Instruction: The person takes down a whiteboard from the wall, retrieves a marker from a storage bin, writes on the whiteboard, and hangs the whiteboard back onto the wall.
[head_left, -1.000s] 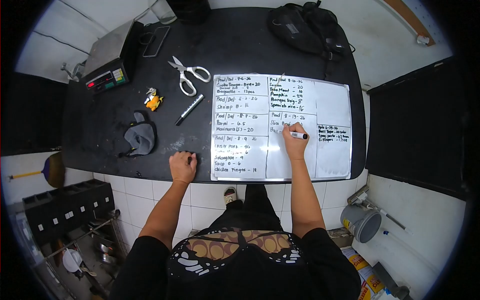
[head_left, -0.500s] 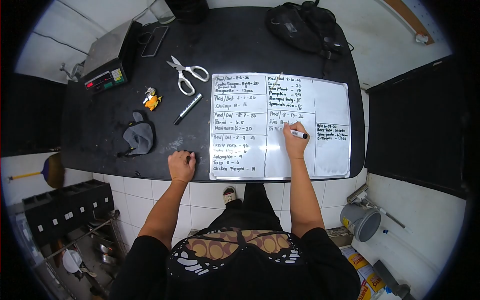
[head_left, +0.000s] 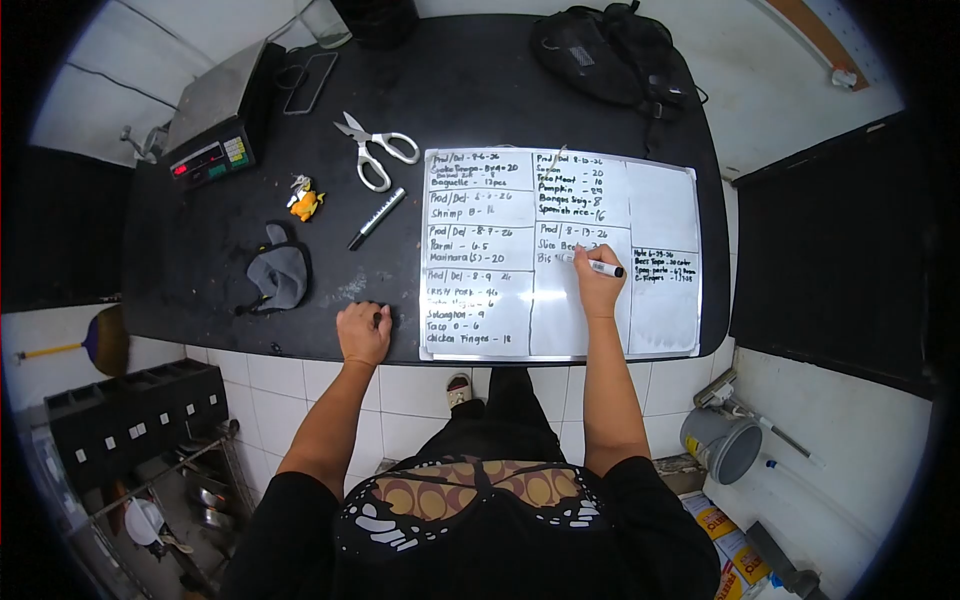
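A whiteboard (head_left: pixel 580 320) with ruled boxes of handwritten dates, items and numbers lies flat on the black table. My right hand (head_left: pixel 600 288) rests over its middle column, fingers closed round a marker (head_left: pixel 609 268). The writing tip is hidden by my fingers, beside the line under "Slice Beef". Left of the board, my left hand (head_left: pixel 364 332) lies closed on the table near its front edge. Between its fingers pokes a small black marker cap (head_left: pixel 377 320), mostly covered. A second marker (head_left: pixel 376 218) lies on the table beyond that hand.
White-handled scissors (head_left: pixel 374 150), a yellow-orange trinket (head_left: pixel 305 199) and a grey cap-like cloth item (head_left: pixel 277 275) lie left of the board. Farther back are a digital scale (head_left: pixel 215 115), a phone (head_left: pixel 310 83) and a black backpack (head_left: pixel 605 55). A grey bucket (head_left: pixel 722 447) stands right on the floor.
My right hand has shifted slightly to the right along the line with the marker, uncovering more of the writing. My left hand stays in place.
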